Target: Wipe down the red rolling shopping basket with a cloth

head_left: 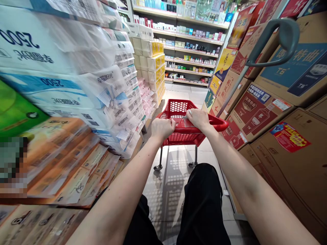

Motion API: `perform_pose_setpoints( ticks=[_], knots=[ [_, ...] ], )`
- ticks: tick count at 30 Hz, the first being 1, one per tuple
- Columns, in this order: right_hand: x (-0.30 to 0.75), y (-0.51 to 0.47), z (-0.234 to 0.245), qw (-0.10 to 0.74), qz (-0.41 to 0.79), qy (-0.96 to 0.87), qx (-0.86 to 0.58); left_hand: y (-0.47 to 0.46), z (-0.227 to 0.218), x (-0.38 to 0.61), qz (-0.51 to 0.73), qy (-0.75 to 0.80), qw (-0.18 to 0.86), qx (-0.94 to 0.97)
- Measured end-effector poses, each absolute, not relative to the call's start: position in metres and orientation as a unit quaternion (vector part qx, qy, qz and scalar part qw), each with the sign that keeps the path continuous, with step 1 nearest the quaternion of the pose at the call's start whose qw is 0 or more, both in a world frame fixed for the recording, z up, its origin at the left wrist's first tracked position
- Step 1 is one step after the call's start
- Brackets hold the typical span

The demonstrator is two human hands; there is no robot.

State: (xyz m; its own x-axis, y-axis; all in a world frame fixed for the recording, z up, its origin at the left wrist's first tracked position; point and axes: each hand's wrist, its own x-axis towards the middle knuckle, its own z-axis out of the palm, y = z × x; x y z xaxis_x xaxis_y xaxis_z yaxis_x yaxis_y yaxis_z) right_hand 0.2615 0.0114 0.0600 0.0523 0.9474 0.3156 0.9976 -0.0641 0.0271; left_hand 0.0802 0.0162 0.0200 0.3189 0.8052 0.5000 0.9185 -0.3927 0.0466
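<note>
A red plastic shopping cart (180, 106) with a meshed basket stands in front of me on the tiled floor. My left hand (162, 129) is closed around the left part of its handle. On the right part of the same handle, my right hand (196, 118) is wrapped over the bar, close to a small clear panel at its middle. What I can see of the basket's inside holds nothing I can make out. Two of the cart's casters (158, 167) show below it.
Packs of tissue paper (114, 81) are stacked high along the left, blurred nearest me. Cardboard cartons (258, 105) line the right, with a grey pallet-jack-like handle (288, 44) jutting above them. Shelves of small boxed goods (194, 41) close off the far end. Tiled floor (184, 88) runs between.
</note>
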Motion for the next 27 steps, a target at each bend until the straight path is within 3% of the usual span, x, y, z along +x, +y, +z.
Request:
perform_pose_setpoints(
  ticks=[17, 27],
  knots=[
    [0.2629, 0.0091, 0.0508, 0.157, -0.114, -0.633, -0.749, 0.0145, 0.0187, 0.0804, -0.237, -0.533, 0.131, -0.802],
    [0.2614, 0.006, 0.0521, 0.148, -0.098, -0.62, -0.764, 0.013, 0.0175, 0.0797, -0.234, -0.535, 0.125, -0.802]
  ],
)
